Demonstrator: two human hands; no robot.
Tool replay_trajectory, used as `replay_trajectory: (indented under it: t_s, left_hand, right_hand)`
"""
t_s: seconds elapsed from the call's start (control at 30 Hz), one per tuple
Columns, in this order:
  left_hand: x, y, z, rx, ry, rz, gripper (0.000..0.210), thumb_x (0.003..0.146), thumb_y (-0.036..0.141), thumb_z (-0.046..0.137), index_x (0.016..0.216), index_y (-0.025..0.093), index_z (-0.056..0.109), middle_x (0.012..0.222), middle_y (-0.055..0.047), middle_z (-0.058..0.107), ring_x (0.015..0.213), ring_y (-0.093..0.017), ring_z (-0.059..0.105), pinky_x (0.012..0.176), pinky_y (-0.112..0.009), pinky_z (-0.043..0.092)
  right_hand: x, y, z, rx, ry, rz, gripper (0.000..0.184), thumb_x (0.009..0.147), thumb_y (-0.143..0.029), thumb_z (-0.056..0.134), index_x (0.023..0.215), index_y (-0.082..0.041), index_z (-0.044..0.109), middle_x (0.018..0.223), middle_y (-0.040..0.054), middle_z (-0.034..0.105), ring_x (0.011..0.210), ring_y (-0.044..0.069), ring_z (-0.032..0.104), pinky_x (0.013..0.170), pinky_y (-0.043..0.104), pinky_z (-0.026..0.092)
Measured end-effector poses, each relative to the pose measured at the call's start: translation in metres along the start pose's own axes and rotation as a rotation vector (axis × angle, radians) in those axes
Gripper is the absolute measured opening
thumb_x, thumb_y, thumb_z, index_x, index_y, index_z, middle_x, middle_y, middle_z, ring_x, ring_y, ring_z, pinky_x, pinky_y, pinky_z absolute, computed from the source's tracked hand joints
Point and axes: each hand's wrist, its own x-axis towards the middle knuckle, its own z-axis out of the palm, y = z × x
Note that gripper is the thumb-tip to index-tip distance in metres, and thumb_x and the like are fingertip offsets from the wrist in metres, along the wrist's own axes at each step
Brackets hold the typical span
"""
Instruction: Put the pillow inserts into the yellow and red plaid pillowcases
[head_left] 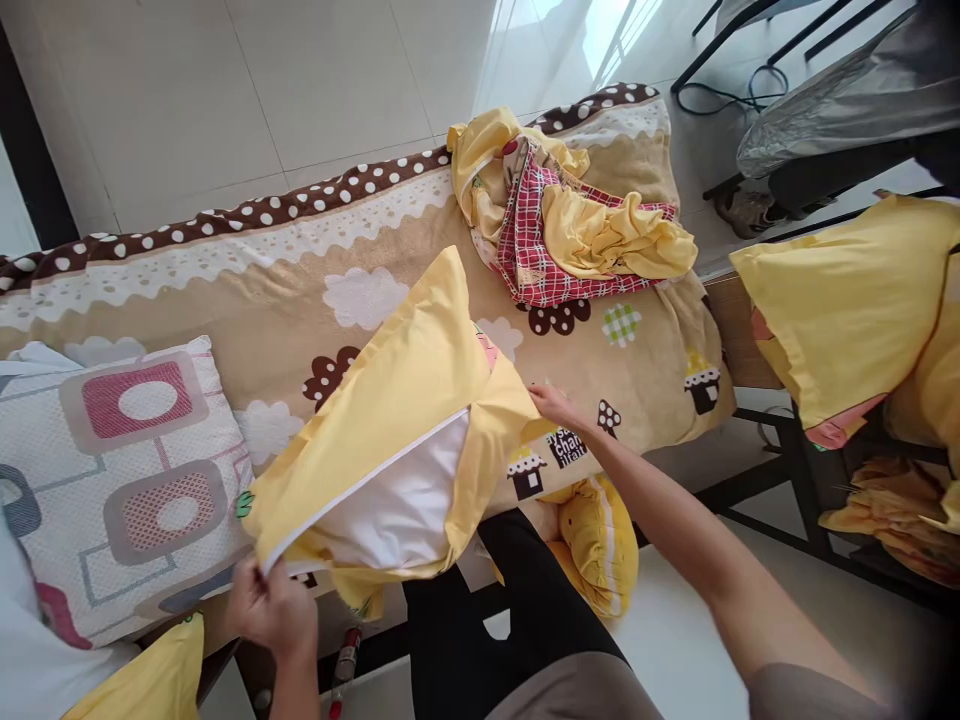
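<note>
A yellow pillowcase (397, 370) lies across the table in front of me, its zipped side gaping. Through the gap shows a white pillow (401, 495) inside it. At the near left end of the opening, my left hand (274, 610) is closed on the pillowcase edge, beside the pale zip strip. Over at the right corner, my right hand (556, 404) pinches the yellow cloth, its fingertips partly hidden by the fabric.
Beneath lies a beige patterned blanket (277, 300). Left is a white patterned pillow (157, 480); farther back, a heap of yellow and red checked cloth (536, 230). Another yellow pillow (847, 300) is at right. Below the table edge sits a yellow cushion (592, 540). A person's shoe (750, 213) shows upper right.
</note>
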Motion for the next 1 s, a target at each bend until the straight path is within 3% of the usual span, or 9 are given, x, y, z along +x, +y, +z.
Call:
replay_trajectory:
  t_s: [0.07, 0.13, 0.27, 0.43, 0.6, 0.8, 0.87, 0.93, 1.0]
  left_hand:
    - [0.018, -0.004, -0.005, 0.013, 0.157, -0.006, 0.023, 0.071, 0.022, 0.059, 0.056, 0.021, 0.042, 0.054, 0.007, 0.031, 0.056, -0.011, 0.029, 0.055, -0.027, 0.025]
    - [0.033, -0.013, -0.003, 0.088, 0.141, 0.02, 0.015, 0.069, 0.02, 0.055, 0.058, 0.021, 0.044, 0.055, 0.006, 0.035, 0.056, -0.012, 0.03, 0.056, -0.028, 0.025]
    - [0.028, -0.027, 0.035, 0.267, -0.282, 0.201, 0.014, 0.068, 0.019, 0.048, 0.057, 0.023, 0.042, 0.055, 0.003, 0.038, 0.056, -0.015, 0.037, 0.056, -0.029, 0.029]
    - [-0.042, -0.015, 0.08, 0.282, -0.739, 0.437, 0.015, 0.089, 0.031, 0.05, 0.083, 0.02, 0.059, 0.082, -0.006, 0.062, 0.081, -0.021, 0.057, 0.076, -0.033, 0.045]
    - [-0.084, -0.025, 0.061, 0.386, -1.038, 0.537, 0.03, 0.089, 0.044, 0.056, 0.108, 0.02, 0.059, 0.106, -0.008, 0.066, 0.1, -0.024, 0.06, 0.086, -0.037, 0.045]
    - [-0.063, -0.07, 0.035, 0.573, -1.161, 0.479, 0.03, 0.091, 0.038, 0.051, 0.114, 0.022, 0.061, 0.116, -0.009, 0.066, 0.109, -0.025, 0.061, 0.093, -0.04, 0.044]
    - [-0.058, -0.078, 0.033, 0.595, -1.167, 0.458, 0.032, 0.093, 0.041, 0.048, 0.115, 0.022, 0.062, 0.116, -0.008, 0.067, 0.109, -0.025, 0.061, 0.093, -0.04, 0.044]
    - [-0.058, -0.081, 0.036, 0.598, -1.179, 0.449, 0.034, 0.094, 0.044, 0.045, 0.113, 0.022, 0.063, 0.114, -0.008, 0.068, 0.109, -0.025, 0.062, 0.092, -0.04, 0.045]
    - [-0.059, -0.079, 0.039, 0.597, -1.189, 0.435, 0.035, 0.096, 0.045, 0.041, 0.111, 0.022, 0.063, 0.112, -0.008, 0.069, 0.109, -0.025, 0.062, 0.09, -0.04, 0.046]
  right_hand:
    - [-0.016, 0.007, -0.013, 0.006, -0.132, -0.034, 0.046, 0.077, -0.058, 0.06, 0.079, -0.014, 0.071, 0.076, 0.004, 0.07, 0.067, 0.016, 0.061, 0.06, 0.025, 0.047]
    - [-0.028, 0.016, -0.025, -0.087, -0.173, -0.037, 0.052, 0.083, -0.063, 0.05, 0.084, -0.014, 0.07, 0.079, 0.0053, 0.07, 0.067, 0.017, 0.061, 0.06, 0.025, 0.046]
    - [-0.033, 0.037, -0.026, -0.404, 0.029, 0.013, 0.042, 0.094, -0.046, 0.041, 0.083, -0.015, 0.066, 0.078, 0.0095, 0.067, 0.074, 0.021, 0.062, 0.067, 0.03, 0.045]
    - [-0.014, 0.05, -0.008, -0.566, 0.15, 0.057, 0.011, 0.084, -0.021, 0.055, 0.081, -0.015, 0.064, 0.087, 0.0157, 0.067, 0.086, 0.026, 0.063, 0.077, 0.035, 0.042]
    - [0.002, 0.052, -0.03, -0.584, 0.174, 0.077, 0.023, 0.09, -0.032, 0.049, 0.087, -0.016, 0.065, 0.086, 0.0086, 0.068, 0.077, 0.02, 0.061, 0.066, 0.027, 0.042]
    - [-0.021, 0.067, -0.071, -0.643, 0.245, 0.11, 0.031, 0.09, -0.035, 0.048, 0.076, -0.014, 0.066, 0.071, 0.0087, 0.066, 0.069, 0.02, 0.06, 0.061, 0.028, 0.043]
    - [-0.029, 0.066, -0.067, -0.692, 0.289, 0.102, 0.027, 0.089, -0.029, 0.049, 0.077, -0.014, 0.068, 0.076, 0.013, 0.068, 0.078, 0.025, 0.063, 0.069, 0.033, 0.045]
    - [-0.035, 0.055, -0.049, -0.72, 0.336, 0.034, 0.026, 0.091, -0.026, 0.046, 0.096, -0.014, 0.069, 0.101, 0.017, 0.07, 0.099, 0.028, 0.062, 0.083, 0.038, 0.045]
    - [-0.041, 0.031, -0.021, -0.735, 0.371, -0.18, 0.031, 0.096, -0.027, 0.042, 0.112, -0.015, 0.065, 0.122, 0.0172, 0.064, 0.116, 0.026, 0.056, 0.095, 0.039, 0.04]
